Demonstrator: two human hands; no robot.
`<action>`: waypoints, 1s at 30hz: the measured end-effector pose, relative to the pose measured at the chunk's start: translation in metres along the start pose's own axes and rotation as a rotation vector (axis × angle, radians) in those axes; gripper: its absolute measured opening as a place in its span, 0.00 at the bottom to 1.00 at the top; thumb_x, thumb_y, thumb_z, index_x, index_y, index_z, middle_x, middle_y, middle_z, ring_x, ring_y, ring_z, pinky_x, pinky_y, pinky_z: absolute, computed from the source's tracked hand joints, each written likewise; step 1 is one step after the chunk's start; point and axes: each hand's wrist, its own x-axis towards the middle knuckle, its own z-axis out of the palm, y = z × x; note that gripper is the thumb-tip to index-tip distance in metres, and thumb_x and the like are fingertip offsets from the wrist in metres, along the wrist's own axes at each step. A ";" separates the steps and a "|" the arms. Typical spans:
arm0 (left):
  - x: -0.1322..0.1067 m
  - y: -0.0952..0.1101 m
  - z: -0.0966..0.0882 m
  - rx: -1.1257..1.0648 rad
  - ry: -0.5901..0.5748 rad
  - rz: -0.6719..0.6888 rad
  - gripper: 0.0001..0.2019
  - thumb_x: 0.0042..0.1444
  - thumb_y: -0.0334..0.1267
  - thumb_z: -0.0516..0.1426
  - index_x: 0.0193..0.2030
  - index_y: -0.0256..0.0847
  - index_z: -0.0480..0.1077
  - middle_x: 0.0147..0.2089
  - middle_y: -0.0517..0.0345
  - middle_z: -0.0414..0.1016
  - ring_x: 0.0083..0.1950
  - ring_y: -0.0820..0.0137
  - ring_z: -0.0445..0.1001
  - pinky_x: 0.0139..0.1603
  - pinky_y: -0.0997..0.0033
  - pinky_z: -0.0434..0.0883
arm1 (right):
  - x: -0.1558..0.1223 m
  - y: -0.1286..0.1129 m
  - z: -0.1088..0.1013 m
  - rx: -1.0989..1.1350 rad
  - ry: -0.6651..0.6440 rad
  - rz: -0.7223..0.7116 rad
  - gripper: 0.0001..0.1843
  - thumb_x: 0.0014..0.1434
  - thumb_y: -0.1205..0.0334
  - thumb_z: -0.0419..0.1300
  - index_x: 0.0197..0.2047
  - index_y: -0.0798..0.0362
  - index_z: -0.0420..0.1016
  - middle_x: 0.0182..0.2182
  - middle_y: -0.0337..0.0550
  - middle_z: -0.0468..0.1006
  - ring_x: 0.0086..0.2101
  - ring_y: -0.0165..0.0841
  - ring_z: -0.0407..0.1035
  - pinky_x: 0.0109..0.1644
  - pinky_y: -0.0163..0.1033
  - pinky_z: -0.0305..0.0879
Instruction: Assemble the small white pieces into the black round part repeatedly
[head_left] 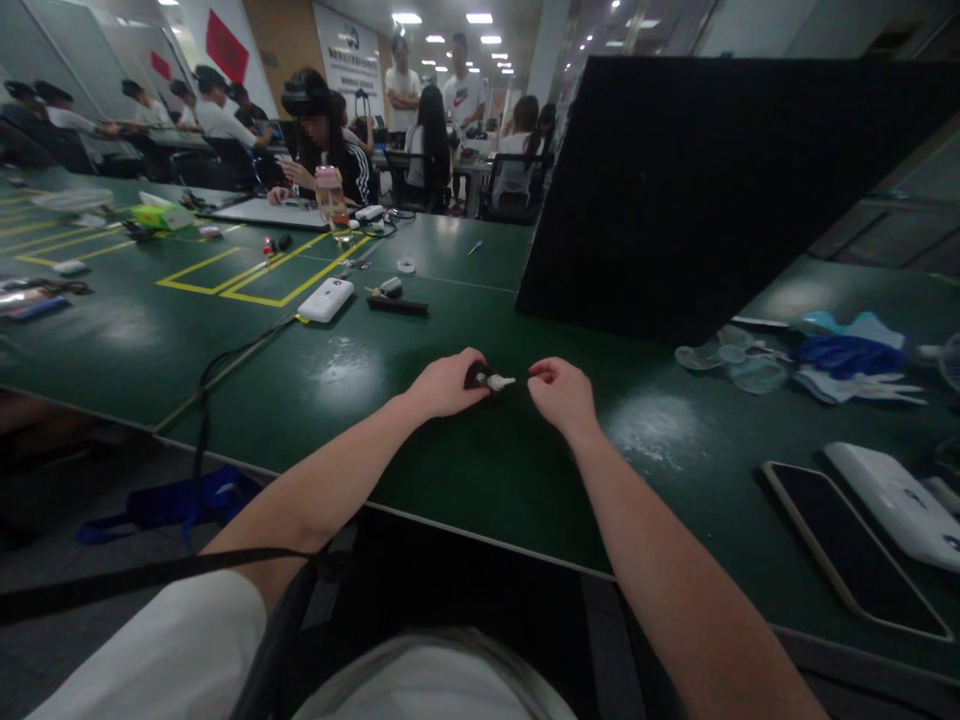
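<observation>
My left hand (448, 384) rests on the green table (480, 470) with its fingers curled round a small black object with a white tip (491, 380) that points to the right. Just right of that tip, my right hand (561, 394) has its fingers drawn together in a pinch; what it holds, if anything, is too small to make out. The two hands are a few centimetres apart, near the table's front edge.
A big black board (712, 190) stands behind my hands. A phone (847, 545) and a white box (896, 500) lie at the right, with blue gloves (847, 360) and clear lids (739, 365) behind. A white device (325, 299), cable and yellow tape lines are at the left. Several people sit at the far tables.
</observation>
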 end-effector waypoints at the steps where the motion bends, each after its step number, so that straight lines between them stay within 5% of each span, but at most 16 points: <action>1: -0.001 -0.006 -0.004 0.007 0.019 -0.006 0.24 0.56 0.47 0.63 0.58 0.46 0.67 0.52 0.51 0.79 0.49 0.58 0.78 0.49 0.58 0.75 | 0.000 0.001 -0.001 0.001 -0.014 0.017 0.14 0.58 0.65 0.60 0.47 0.52 0.78 0.38 0.45 0.81 0.35 0.37 0.74 0.37 0.42 0.71; 8: -0.031 -0.076 -0.056 0.344 0.214 -0.018 0.23 0.56 0.40 0.61 0.60 0.47 0.69 0.59 0.48 0.71 0.57 0.56 0.73 0.56 0.57 0.72 | -0.001 0.006 0.004 0.051 -0.129 -0.041 0.15 0.60 0.64 0.61 0.51 0.50 0.77 0.41 0.47 0.82 0.37 0.39 0.76 0.38 0.44 0.74; 14: -0.055 -0.115 -0.075 0.640 0.198 0.074 0.22 0.58 0.31 0.55 0.59 0.48 0.73 0.61 0.45 0.67 0.63 0.51 0.66 0.64 0.50 0.66 | -0.001 0.005 0.006 0.008 -0.194 -0.060 0.15 0.60 0.63 0.62 0.50 0.50 0.79 0.41 0.47 0.82 0.36 0.40 0.76 0.36 0.45 0.74; 18: -0.058 -0.136 -0.072 0.519 0.423 -0.076 0.22 0.56 0.33 0.58 0.59 0.46 0.71 0.64 0.45 0.64 0.65 0.52 0.66 0.65 0.53 0.65 | -0.003 0.004 0.003 -0.002 -0.205 -0.067 0.15 0.60 0.63 0.61 0.51 0.50 0.79 0.44 0.47 0.82 0.38 0.41 0.77 0.37 0.45 0.75; 23: -0.050 -0.172 -0.072 0.187 0.711 -0.402 0.24 0.55 0.41 0.61 0.58 0.40 0.67 0.56 0.46 0.71 0.59 0.57 0.71 0.60 0.56 0.70 | -0.005 0.002 0.001 -0.035 -0.238 -0.069 0.16 0.61 0.62 0.60 0.52 0.50 0.78 0.45 0.46 0.82 0.39 0.40 0.76 0.39 0.44 0.75; 26: -0.033 -0.179 -0.065 -0.015 0.766 -0.494 0.23 0.58 0.45 0.60 0.58 0.40 0.64 0.53 0.47 0.74 0.54 0.61 0.75 0.57 0.58 0.72 | -0.006 -0.001 -0.001 -0.046 -0.258 -0.074 0.16 0.62 0.61 0.60 0.53 0.50 0.78 0.45 0.45 0.82 0.40 0.38 0.76 0.40 0.44 0.75; 30: 0.003 -0.158 -0.045 -0.137 0.694 -0.493 0.22 0.62 0.47 0.57 0.58 0.42 0.61 0.53 0.47 0.75 0.53 0.62 0.77 0.56 0.59 0.74 | -0.009 -0.002 -0.003 -0.045 -0.256 -0.069 0.15 0.62 0.61 0.60 0.52 0.49 0.78 0.44 0.44 0.81 0.40 0.37 0.76 0.41 0.43 0.75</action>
